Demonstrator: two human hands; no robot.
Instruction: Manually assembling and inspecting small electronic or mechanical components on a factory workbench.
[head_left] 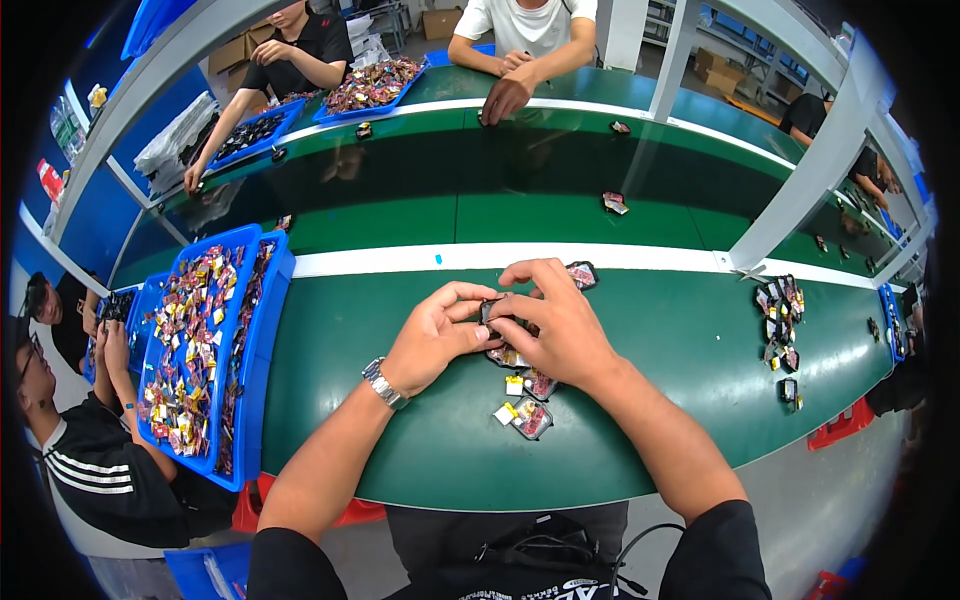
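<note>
Above the green table, my left hand [432, 338] and my right hand [562, 322] meet with bent fingers around a small black plastic piece [489, 309]. Both pinch it from opposite sides, and the fingers hide most of it. Below them lies a short row of small black-edged packs [532, 419] with red printed fronts and yellow-and-white tags. The upper part of that row is partly covered by my right hand. Just beyond my right knuckles, another black-edged pack [582, 274] rests against the white rail.
Blue trays [258, 375] heaped with colourful small pieces stand at my left. A cluster of packs [778, 320] lies on the right. Past the white rail [400, 260], a green conveyor belt [540, 222] carries scattered packs. Grey posts [800, 180] rise from the rail. Several people work around.
</note>
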